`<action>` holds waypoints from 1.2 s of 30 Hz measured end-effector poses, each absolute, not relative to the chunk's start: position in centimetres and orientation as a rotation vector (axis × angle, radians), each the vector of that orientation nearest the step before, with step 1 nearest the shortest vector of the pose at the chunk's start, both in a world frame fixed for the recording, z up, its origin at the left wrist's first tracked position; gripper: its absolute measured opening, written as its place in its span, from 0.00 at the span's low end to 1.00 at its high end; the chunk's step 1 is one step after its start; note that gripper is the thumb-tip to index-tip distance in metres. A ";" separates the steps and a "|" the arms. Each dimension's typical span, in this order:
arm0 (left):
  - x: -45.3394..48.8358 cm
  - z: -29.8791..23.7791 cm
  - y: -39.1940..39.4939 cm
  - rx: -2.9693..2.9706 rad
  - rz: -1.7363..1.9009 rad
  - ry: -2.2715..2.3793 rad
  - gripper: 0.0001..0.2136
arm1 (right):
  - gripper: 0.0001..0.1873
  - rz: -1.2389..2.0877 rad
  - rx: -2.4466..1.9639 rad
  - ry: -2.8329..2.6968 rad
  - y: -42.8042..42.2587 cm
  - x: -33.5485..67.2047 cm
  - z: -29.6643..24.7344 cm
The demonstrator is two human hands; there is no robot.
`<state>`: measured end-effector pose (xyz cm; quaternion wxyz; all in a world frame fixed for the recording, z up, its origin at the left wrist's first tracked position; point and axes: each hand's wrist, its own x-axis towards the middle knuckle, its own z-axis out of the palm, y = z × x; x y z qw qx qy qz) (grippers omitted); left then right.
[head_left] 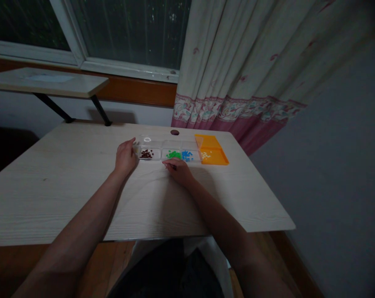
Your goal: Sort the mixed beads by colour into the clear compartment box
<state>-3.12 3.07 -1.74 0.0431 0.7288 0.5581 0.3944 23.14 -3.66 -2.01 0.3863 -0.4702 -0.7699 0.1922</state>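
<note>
A clear compartment box (162,145) lies on the wooden table, holding brown beads (146,154), green beads (174,155) and blue beads (187,155) in separate cells. My left hand (125,157) rests curled against the box's left end, its thumb touching the rim. Just in front of the green cell, my right hand (181,170) lies closed, pinching a thin dark tool (171,166) whose tip points left. An orange lid or tray (213,151) with a few pale beads (205,155) sits right of the box.
The light wooden table (66,186) has a small round hole (175,132) at its far edge. A second small table (44,80) stands behind on the left under a window. A flowered curtain (252,74) hangs at the right, and the table's right edge drops to the floor.
</note>
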 end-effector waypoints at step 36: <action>-1.7 -1.1 2.0 2.536 1.062 1.326 0.17 | 0.11 0.426 -1.217 -1.970 -3.6 22.9 -2.4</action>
